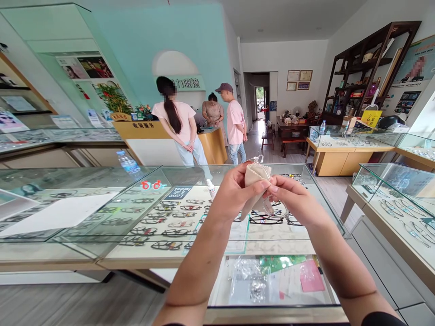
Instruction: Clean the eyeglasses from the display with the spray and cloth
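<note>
My left hand is closed around a beige cleaning cloth with a zigzag edge, thumb pressed on its front. Clear-framed eyeglasses are partly wrapped in the cloth; one rim shows below my fingers and a transparent part sticks out above. My right hand pinches the glasses at the cloth's right edge, fingertips touching my left thumb. Much of the frame is hidden by cloth and fingers. Both hands are above a glass display case with rows of eyeglasses inside.
A white spray bottle stands just left of my hands. On the left are a water bottle and a white board. Below me an open drawer holds plastic bags and papers. Three people stand around the counter beyond.
</note>
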Available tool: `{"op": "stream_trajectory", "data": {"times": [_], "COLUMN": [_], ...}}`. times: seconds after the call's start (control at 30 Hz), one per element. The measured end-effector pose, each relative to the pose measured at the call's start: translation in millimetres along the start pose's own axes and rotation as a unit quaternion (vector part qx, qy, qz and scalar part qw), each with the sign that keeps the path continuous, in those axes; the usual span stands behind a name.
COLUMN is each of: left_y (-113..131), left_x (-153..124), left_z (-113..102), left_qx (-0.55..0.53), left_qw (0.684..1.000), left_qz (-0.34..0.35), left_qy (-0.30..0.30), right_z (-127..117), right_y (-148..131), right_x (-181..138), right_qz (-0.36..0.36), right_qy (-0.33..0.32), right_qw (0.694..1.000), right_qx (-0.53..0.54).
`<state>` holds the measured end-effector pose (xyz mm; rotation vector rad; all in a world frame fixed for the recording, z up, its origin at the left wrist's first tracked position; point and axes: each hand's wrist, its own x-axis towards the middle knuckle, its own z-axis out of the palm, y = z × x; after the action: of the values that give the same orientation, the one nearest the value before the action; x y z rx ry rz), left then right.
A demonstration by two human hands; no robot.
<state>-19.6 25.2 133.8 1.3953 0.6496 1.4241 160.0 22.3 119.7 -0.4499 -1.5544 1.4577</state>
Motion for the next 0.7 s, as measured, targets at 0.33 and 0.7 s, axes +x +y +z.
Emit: {"op": "stream_trajectory", "data": {"times": [0.33,0.7], "left_y": [-0.7,-14.4], "left_x": [0.3,0.4], "left_z": [8.6,11.0], "left_qx": [0.029,0.044], "left_qw": [0.997,0.988], "left_qz": [0.06,0.096], "left_qy": [0.032,0.111], "right_z": [0.6,5.1], "right_y": [-3.7,-1.9], "right_x": [-4.3,-3.1], "right_qz": [0.003,-0.003], "right_qy": [-0.04,-0.032], "right_qw": [0.999,0.999], "right_qx": [0.003,-0.018]}}
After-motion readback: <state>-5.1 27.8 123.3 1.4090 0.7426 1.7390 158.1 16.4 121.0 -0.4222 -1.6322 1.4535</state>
